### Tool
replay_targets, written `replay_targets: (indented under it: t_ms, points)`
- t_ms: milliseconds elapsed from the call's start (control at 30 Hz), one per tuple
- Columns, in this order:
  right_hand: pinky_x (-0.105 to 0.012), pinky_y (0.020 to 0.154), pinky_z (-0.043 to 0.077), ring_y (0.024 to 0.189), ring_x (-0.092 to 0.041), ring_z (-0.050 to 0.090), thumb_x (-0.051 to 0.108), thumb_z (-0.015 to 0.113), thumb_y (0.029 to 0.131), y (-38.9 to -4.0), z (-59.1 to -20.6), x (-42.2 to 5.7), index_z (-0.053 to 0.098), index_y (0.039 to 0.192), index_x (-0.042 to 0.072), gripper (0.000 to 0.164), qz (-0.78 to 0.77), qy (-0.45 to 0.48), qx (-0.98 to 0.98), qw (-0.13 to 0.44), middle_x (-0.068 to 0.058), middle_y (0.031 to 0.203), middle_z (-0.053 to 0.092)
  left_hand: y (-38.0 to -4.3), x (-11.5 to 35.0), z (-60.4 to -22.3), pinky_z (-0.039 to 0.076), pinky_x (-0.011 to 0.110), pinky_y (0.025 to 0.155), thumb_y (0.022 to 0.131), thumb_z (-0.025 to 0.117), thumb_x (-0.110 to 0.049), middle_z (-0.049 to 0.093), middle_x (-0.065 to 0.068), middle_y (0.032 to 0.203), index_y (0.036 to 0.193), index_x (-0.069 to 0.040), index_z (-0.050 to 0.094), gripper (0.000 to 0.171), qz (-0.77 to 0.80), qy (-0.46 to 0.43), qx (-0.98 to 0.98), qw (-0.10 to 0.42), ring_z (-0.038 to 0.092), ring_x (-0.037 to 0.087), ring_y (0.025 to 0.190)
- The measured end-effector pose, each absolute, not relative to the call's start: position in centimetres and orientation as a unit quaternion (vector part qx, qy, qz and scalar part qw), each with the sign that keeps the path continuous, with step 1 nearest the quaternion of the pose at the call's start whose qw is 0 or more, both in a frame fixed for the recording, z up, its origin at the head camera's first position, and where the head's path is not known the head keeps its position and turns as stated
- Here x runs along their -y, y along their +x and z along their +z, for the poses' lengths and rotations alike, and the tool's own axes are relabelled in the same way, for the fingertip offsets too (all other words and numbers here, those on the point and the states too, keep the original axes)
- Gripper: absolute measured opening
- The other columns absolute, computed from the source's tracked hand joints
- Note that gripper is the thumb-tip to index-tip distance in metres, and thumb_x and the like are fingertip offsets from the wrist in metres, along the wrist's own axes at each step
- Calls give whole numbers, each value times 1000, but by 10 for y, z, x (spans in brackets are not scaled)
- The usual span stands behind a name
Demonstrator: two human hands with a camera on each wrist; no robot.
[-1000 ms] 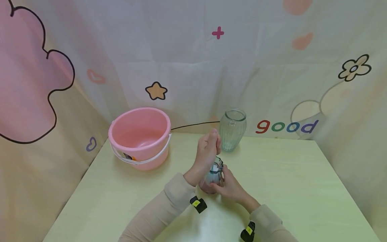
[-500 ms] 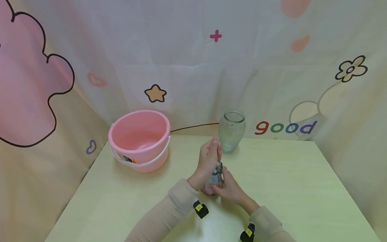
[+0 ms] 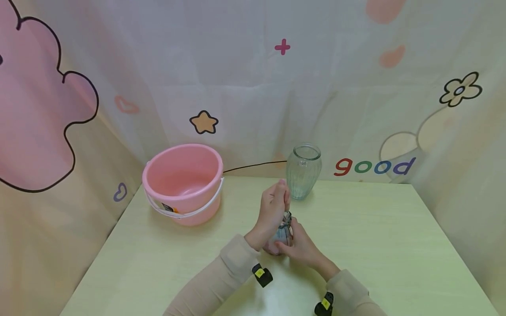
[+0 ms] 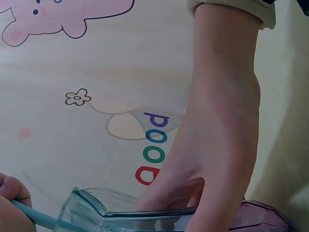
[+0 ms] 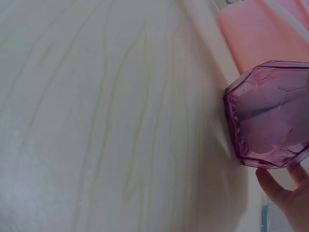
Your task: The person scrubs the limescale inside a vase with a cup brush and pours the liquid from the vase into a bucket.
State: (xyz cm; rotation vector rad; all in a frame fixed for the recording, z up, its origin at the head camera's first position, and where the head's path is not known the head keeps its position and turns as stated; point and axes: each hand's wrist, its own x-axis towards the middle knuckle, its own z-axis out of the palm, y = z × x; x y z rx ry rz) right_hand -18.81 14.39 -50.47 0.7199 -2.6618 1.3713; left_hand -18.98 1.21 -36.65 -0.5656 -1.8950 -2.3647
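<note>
lowered the left hand (image 3: 272, 210) slightly since a second ago, now hiding more of the rim of the small vase (image 3: 283, 238). clasps a teal stick (image 4: 44, 220) in those curled fingers, cut off in the left wrist view; grips the small vase mid-table with the right hand (image 3: 299, 245). cannot tell the stick's depth inside, nor any contact between base and table (image 3: 367, 232). leaves a broad stretch rightward to the edge, a gap leftward before the pink bucket (image 3: 203, 200), and little room before the clear glass jar (image 3: 304, 177) behind.
</note>
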Motion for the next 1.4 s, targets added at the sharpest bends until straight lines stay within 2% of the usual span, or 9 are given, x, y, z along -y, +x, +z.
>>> replay_targets:
  t_ms: [267,700,900,1200,1300,1400]
  points:
    - [-40,91,41,109,-18,47,19,72,79,-189,-506,-144,33,132,7,67,443,226,867,24,-6,121,49,-191,-7,-357,26,22,48,102,28,-23,29,-4,52,67,3,32,44,-769,-175,615,25,26,10,47]
    - [-45,95,40,114,-21,45,19,73,78,-190,-505,-142,32,133,10,70,453,209,867,12,-6,123,48,-196,-4,-339,24,23,47,102,26,-20,29,-4,51,67,4,32,43,-759,-203,615,65,26,11,46]
    - [-45,96,39,115,-23,45,21,73,78,-190,-507,-142,31,134,10,71,450,206,869,13,-7,124,47,-206,-6,-352,24,24,46,102,28,-22,30,-3,51,66,0,34,42,-764,-197,610,67,26,12,45]
    - [-43,92,40,109,-20,45,20,74,77,-190,-508,-142,34,131,10,68,443,198,874,16,-5,118,48,-209,-10,-365,24,24,45,99,33,-40,28,0,50,66,-1,34,51,-769,-195,603,82,25,14,44]
    - [-42,91,40,108,-20,45,19,74,76,-190,-508,-141,34,131,9,69,443,197,874,19,-6,118,48,-208,-11,-369,25,24,46,99,33,-41,29,0,51,66,-1,35,51,-769,-186,605,87,26,14,45]
    - [-42,90,40,107,-20,46,18,75,75,-190,-509,-141,34,131,8,69,441,200,874,27,-6,118,49,-207,-12,-375,26,23,48,100,32,-37,30,-2,51,66,-1,36,49,-773,-170,607,71,28,12,46]
